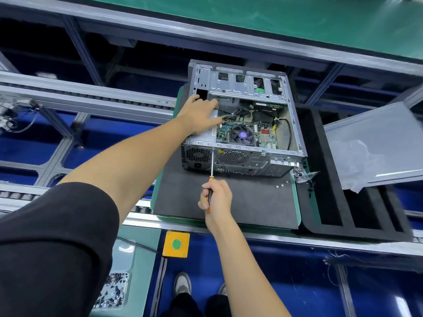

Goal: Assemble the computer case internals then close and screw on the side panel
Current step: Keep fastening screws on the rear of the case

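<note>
An open grey computer case [295,131] lies on its side on a black foam mat [240,202]. Inside it show a motherboard, a CPU fan [243,135] and loose cables. My left hand [201,114] rests flat, fingers spread, on the power supply in the case's left part. My right hand [216,197] grips the black-and-orange handle of a long screwdriver [211,164]. Its tip touches the top edge of the case's rear panel, above the power supply grille. The grey side panel [375,143] lies off the case to the right, with clear plastic film on it.
A small bag of screws [302,175] and a few loose screws [282,185] lie on the mat by the case's right rear corner. A black foam tray [332,202] with slots stands to the right. A yellow box with a green button [176,244] sits at the bench front.
</note>
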Demonstrator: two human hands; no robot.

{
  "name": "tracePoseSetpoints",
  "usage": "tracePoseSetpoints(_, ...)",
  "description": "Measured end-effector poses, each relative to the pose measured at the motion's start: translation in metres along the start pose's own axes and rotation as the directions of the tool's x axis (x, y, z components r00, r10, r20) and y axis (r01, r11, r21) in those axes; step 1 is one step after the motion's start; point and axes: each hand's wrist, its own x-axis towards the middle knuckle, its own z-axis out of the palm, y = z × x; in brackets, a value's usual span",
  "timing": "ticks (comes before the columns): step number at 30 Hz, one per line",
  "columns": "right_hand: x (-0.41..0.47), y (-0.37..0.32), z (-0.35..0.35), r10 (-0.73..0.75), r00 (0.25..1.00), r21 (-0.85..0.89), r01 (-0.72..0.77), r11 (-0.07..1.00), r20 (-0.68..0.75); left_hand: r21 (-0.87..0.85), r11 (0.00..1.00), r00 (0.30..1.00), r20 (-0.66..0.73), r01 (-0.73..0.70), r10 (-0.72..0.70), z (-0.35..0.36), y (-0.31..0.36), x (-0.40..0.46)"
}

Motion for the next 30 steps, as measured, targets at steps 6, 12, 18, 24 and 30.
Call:
tracePoseSetpoints(6,-0.006,-0.017,-0.069,-0.151,0.984,-0.326,0.112,0.939,-0.094,-0.108,0.983,0.972,-0.202,-0.148,0.124,-0.008,0.041,-0.027)
tracePoseSetpoints(12,0.005,-0.043,-0.168,-0.208,0.954,-0.447,0.093,0.89,-0.217,0.003,0.894,0.851,-0.305,-0.449,0.428,0.019,0.146,-0.075)
tracePoseSetpoints(18,0.021,-0.067,-0.237,-0.239,0.94,-0.577,0.058,0.815,-0.243,-0.329,0.938,0.965,0.19,-0.113,0.183,0.084,0.219,-0.097)
tracePoseSetpoints(24,0.041,-0.08,-0.269,-0.226,0.951,-0.665,0.03,0.747,-0.211,-0.543,0.755,0.924,0.304,0.369,-0.232,0.111,0.276,-0.072)
tracePoseSetpoints(30,0.052,-0.086,-0.294,-0.183,0.971,-0.662,0.036,0.748,-0.153,-0.542,0.68,0.867,0.245,0.494,-0.434,0.131,0.295,-0.061)
